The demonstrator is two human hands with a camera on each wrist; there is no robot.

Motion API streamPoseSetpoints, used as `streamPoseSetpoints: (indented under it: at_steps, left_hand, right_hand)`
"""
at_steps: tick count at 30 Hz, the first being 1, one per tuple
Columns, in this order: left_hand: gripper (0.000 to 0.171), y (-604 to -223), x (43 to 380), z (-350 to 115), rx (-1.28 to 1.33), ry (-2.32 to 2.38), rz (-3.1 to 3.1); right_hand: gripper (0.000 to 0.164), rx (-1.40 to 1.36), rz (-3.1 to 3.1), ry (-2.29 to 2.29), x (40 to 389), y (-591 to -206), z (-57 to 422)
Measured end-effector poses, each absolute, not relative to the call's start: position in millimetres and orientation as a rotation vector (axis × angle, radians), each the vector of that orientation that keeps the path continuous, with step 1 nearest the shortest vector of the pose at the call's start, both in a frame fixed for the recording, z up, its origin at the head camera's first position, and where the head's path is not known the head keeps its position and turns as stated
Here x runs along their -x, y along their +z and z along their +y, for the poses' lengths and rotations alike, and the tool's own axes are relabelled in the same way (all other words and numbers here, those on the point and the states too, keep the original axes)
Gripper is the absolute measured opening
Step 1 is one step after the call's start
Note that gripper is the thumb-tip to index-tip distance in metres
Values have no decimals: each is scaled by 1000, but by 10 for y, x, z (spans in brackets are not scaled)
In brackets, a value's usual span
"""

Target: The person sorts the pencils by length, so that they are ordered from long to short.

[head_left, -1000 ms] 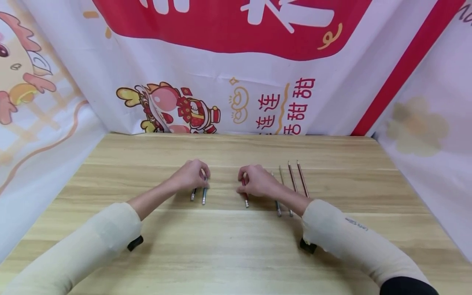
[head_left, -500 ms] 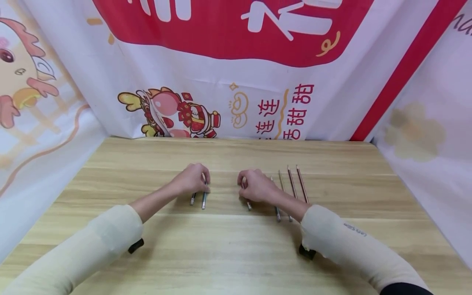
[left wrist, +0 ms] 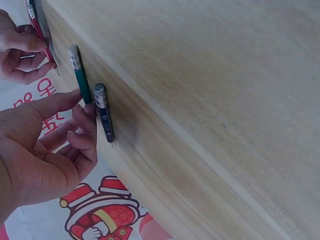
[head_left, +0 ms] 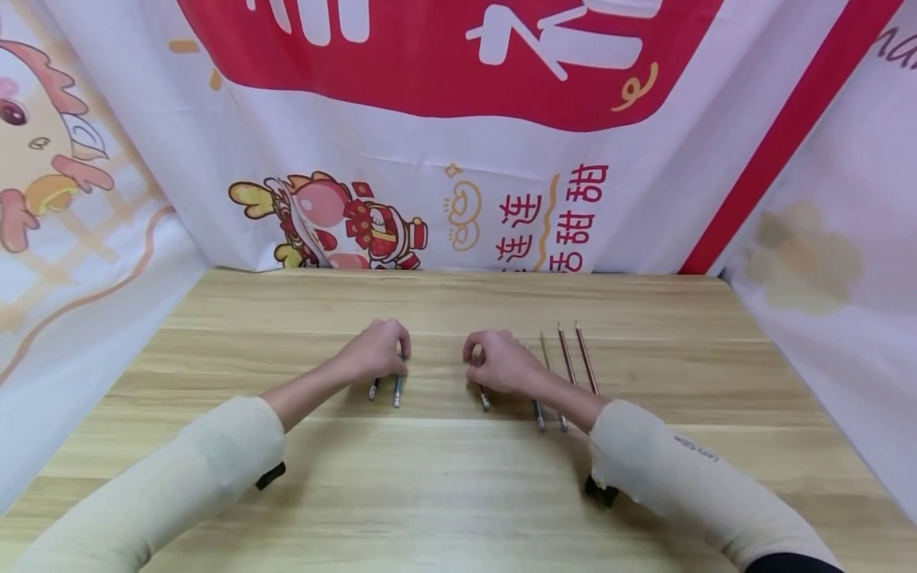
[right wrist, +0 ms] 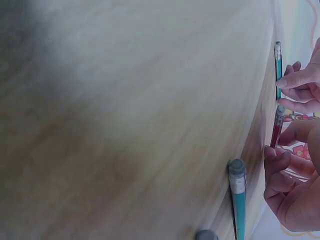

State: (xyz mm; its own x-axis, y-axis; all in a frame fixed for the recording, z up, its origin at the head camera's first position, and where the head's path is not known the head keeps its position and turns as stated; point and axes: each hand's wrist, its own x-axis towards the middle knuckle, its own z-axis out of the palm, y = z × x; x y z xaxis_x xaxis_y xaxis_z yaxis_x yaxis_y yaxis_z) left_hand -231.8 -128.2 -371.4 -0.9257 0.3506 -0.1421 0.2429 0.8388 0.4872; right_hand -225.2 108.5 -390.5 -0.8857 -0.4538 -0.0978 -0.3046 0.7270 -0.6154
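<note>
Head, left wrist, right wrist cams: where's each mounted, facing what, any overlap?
Head: on the head, facing forward and down over the table; left hand, right hand and beige sleeves show.
Left wrist: on that wrist, facing the left hand pinching the green pencil; right hand beyond.
Right wrist: on that wrist, facing across the table to the right hand pinching the red pencil; left hand beyond.
Shared: both wrist views show both hands and these pencils.
</note>
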Motion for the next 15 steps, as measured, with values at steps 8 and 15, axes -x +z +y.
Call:
streamPoseSetpoints:
  at_steps: [8, 15]
  left_hand:
    - [13, -3708, 2327, -1214, -461, 626, 2822]
    - [13, -3724, 2324, -1171, -432, 616, 2826]
  right_hand:
    - [16, 592, 2698, -944, 2262, -3877, 1167]
    - [18, 579, 2685, -965, 2252, -3886, 1236]
